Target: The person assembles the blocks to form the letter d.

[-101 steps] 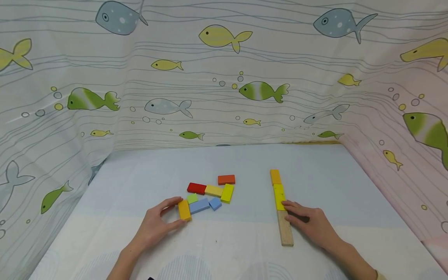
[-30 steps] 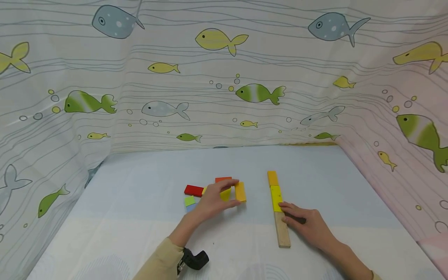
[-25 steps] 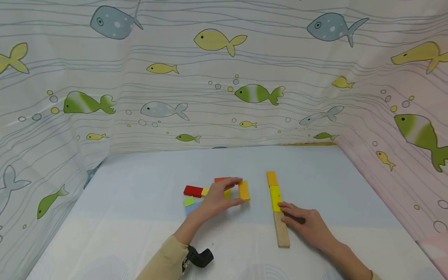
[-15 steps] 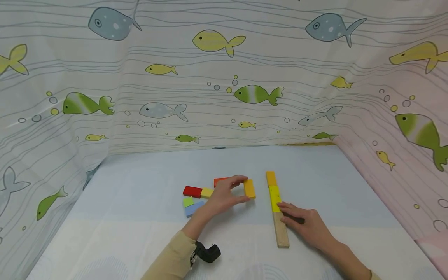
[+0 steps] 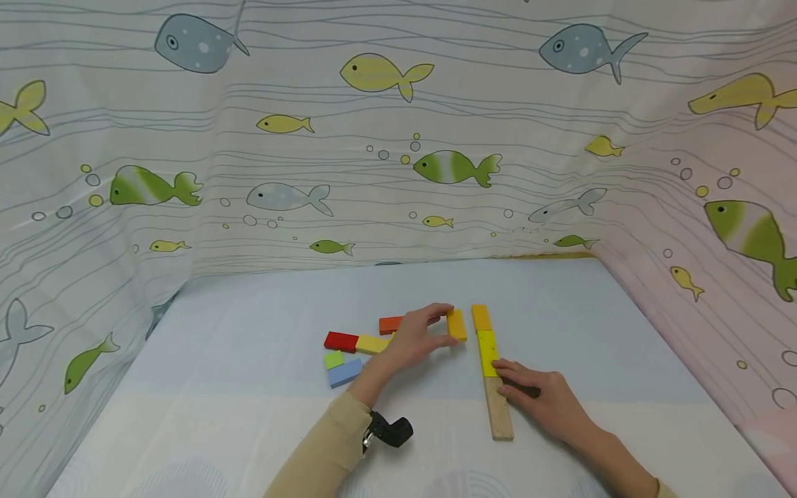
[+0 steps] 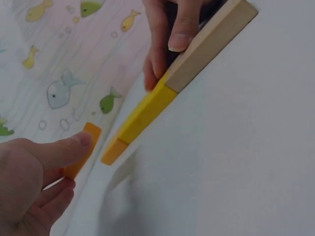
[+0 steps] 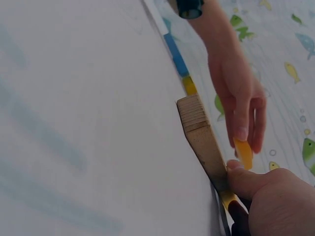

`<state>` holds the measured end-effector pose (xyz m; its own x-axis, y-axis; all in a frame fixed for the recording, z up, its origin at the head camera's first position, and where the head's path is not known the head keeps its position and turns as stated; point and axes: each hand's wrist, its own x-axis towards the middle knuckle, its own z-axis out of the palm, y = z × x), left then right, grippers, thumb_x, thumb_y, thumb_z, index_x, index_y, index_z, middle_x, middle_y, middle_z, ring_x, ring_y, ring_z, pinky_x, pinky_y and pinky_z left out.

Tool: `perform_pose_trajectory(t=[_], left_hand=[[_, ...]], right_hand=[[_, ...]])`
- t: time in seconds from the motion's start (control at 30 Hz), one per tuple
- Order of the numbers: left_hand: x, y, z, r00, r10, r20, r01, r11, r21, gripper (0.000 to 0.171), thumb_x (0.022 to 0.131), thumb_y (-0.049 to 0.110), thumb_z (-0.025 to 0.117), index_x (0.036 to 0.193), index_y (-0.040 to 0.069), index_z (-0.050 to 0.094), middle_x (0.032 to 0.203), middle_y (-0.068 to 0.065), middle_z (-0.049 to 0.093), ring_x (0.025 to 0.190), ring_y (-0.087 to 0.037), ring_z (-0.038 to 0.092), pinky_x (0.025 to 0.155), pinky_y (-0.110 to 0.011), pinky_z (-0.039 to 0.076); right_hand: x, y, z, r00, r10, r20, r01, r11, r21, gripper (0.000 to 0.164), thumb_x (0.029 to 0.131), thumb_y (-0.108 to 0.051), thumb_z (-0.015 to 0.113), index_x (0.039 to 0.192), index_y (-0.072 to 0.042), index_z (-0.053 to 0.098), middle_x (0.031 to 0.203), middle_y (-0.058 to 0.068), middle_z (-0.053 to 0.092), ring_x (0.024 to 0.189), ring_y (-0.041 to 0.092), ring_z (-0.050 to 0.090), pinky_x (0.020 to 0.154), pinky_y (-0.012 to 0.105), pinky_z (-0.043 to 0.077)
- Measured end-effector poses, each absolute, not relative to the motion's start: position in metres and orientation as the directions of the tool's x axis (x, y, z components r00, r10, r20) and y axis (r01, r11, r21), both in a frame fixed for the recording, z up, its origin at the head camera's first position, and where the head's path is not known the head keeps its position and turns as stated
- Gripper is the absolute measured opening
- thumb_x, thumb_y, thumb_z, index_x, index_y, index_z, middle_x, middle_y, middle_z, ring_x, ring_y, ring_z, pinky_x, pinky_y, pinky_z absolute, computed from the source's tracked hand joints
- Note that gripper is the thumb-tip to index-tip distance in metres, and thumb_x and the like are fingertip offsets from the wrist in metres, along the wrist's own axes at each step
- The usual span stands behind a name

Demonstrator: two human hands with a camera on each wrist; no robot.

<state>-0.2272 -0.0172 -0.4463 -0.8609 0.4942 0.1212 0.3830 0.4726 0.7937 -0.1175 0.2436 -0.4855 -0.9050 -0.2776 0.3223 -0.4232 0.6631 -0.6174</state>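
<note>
My left hand (image 5: pixel 414 339) pinches a small orange-yellow block (image 5: pixel 457 325) between thumb and fingers, just left of a straight row of blocks. That row has a plain wooden block (image 5: pixel 499 415) at its near end, a bright yellow block (image 5: pixel 488 353) in the middle and an orange-yellow block (image 5: pixel 481 318) at the far end. The right hand (image 5: pixel 548 401) rests against the row's right side, fingertips touching it where yellow meets wood. In the left wrist view a narrow gap shows between the held block (image 6: pixel 83 157) and the row's far end.
Behind and left of the left arm lie loose blocks: red (image 5: pixel 341 342), pale yellow (image 5: pixel 372 344), orange-red (image 5: pixel 391 325), green (image 5: pixel 333 360) and blue (image 5: pixel 344 373). A black wrist camera (image 5: pixel 395 432) sticks out from the left sleeve. A fish-print curtain (image 5: pixel 349 159) surrounds the table.
The left hand has carried the orange-yellow block from the left end of the loose blocks, rightward and farther away, close to the row. My right hand has kept its place.
</note>
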Motion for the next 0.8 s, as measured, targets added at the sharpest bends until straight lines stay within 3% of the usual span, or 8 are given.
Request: perform_pose_trajectory(t=[0.33, 0.8], left_hand=[[-0.246, 0.007, -0.451, -0.87, 0.48, 0.11, 0.363, 0.474, 0.802, 0.058, 0.091, 0.019, 0.074, 0.143, 0.008, 0.051, 0.144, -0.006, 0.056, 0.133, -0.022, 0.053, 0.109, -0.032, 0.045], [-0.266, 0.031, -0.462, -0.897, 0.438, 0.067, 0.314, 0.521, 0.793, 0.052, 0.097, 0.019, 0.067, 0.145, 0.011, 0.05, 0.146, -0.005, 0.054, 0.133, -0.021, 0.053, 0.111, -0.032, 0.044]], right_hand=[[-0.119, 0.245, -0.489, -0.897, -0.288, 0.335, -0.44, 0.654, -0.615, 0.038, 0.089, -0.032, 0.075, 0.126, -0.021, 0.071, 0.129, -0.012, 0.066, 0.121, 0.015, 0.062, 0.098, 0.005, 0.039], [-0.12, 0.247, -0.491, -0.889, -0.294, 0.352, -0.456, 0.648, -0.61, 0.039, 0.089, -0.03, 0.076, 0.126, -0.02, 0.071, 0.128, -0.01, 0.068, 0.119, 0.015, 0.064, 0.097, 0.001, 0.036]])
